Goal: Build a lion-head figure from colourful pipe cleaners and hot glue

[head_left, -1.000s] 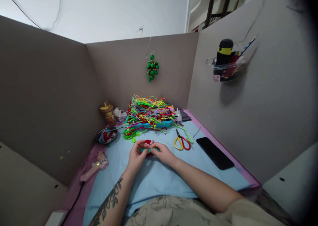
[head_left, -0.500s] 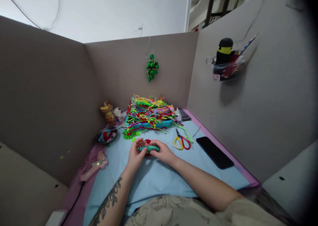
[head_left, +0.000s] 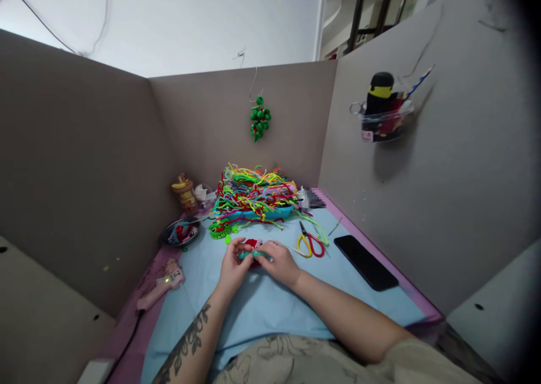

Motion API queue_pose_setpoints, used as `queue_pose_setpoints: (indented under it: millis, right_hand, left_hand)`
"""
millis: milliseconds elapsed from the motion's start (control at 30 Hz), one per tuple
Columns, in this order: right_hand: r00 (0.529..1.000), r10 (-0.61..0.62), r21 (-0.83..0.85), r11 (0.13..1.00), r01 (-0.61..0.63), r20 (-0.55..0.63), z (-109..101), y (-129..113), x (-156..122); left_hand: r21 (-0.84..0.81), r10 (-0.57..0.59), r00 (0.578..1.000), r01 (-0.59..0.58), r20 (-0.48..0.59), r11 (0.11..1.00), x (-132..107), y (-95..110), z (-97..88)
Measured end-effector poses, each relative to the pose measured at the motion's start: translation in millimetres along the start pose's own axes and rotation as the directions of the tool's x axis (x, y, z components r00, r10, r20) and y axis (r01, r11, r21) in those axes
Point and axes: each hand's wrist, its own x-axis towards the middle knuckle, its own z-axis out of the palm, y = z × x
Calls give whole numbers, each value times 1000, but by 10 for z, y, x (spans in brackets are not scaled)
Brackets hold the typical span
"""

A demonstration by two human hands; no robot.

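Over the light blue mat (head_left: 262, 305), my left hand (head_left: 233, 267) and my right hand (head_left: 279, 263) meet, both pinched on a short teal pipe cleaner (head_left: 252, 254) stretched between their fingertips. A small red fuzzy piece (head_left: 253, 244) lies just behind the fingers, touching or close to them. Beyond it a large tangled heap of coloured pipe cleaners (head_left: 253, 195) fills the back of the mat. A green pipe-cleaner figure (head_left: 220, 230) lies at the heap's front left.
Red-and-yellow scissors (head_left: 310, 242) and a black phone (head_left: 366, 261) lie to the right. A pink glue gun (head_left: 158, 282) and a dark dish (head_left: 181, 232) sit at left. Grey partition walls enclose the desk; a green ornament (head_left: 259, 117) hangs at the back, a clear holder (head_left: 386, 116) on the right wall.
The hands stay together at the same spot; the fingers have shifted along the teal pipe cleaner, which shows thinner than half a second ago. The camera tilted slightly.
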Motion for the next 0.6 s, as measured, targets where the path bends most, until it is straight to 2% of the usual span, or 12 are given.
queue_pose_setpoints:
  millis: [100, 200, 300, 367, 467, 600]
  right_hand:
    - [991, 133, 142, 981, -135, 20, 19, 18, 9]
    - [955, 246, 319, 903, -289, 168, 30, 45, 26]
    - [921, 280, 442, 814, -377, 269, 34, 72, 38]
    - [930, 283, 456, 813, -362, 233, 30, 82, 40]
    - [967, 244, 368, 894, -256, 78, 10, 72, 38]
    - [996, 73, 226, 972, -59, -55, -23, 41, 27]
  left_hand:
    - [105, 90, 995, -94, 36, 990, -32, -27, -20]
    - [201, 167, 978, -189, 123, 961, -58, -48, -49]
    - [206, 189, 969, -220, 160, 953, -64, -38, -60]
    - [152, 173, 976, -193, 135, 969, -53, -15, -56]
    - [76, 76, 990, -85, 116, 994, -21, 22, -53]
    - [81, -133, 976, 120, 170, 989, 13, 26, -69]
